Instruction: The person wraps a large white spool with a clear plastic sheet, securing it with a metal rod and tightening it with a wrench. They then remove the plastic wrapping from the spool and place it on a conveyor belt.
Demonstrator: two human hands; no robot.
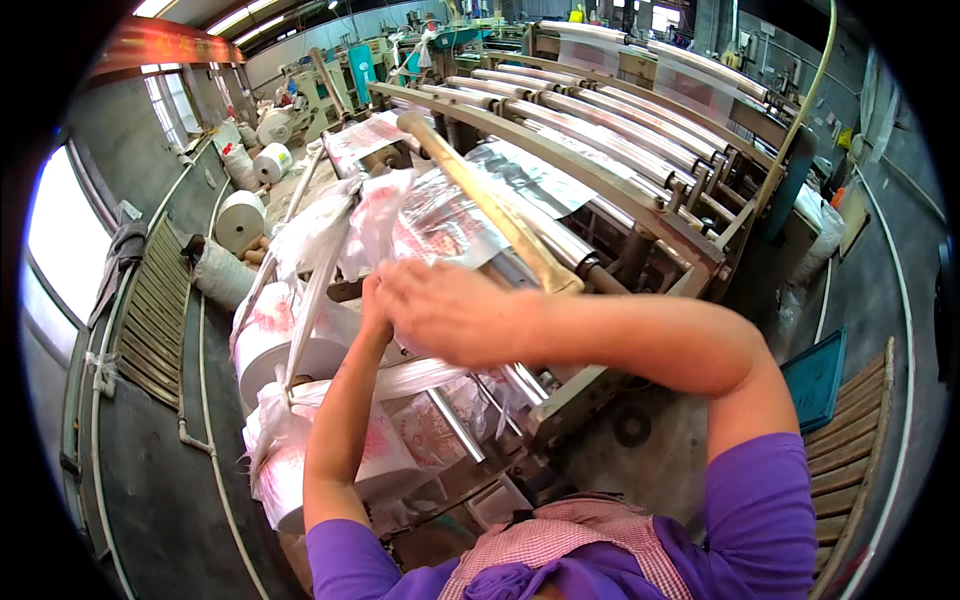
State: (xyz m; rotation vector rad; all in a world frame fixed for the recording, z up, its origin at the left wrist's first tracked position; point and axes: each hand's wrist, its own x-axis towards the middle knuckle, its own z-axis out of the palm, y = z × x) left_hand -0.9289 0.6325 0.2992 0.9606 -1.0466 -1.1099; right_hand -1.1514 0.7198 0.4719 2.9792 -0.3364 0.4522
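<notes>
My right hand [445, 308] is drawn in close over my left hand [374, 308], in front of the machine. The right fingers look curled and are smeared by motion; what they hold, if anything, is hidden. Most of the left fingers are behind the right hand. Just above my hands hangs a knotted bundle of white plastic film [383, 205]. Below and to the left sit a white film roll with red print [275, 350] and a nearer printed roll [375, 455], with film strips tied round them. A wooden pole [480, 195] slants beyond my right hand.
A long machine frame with shiny rollers [590, 135] stretches to the far right. Silver printed film [450, 215] lies over its near end. A white roll [241, 220] and sacks stand along the left wall. Slatted wooden racks [150, 315] flank both sides, with a teal tray [815, 378] at right.
</notes>
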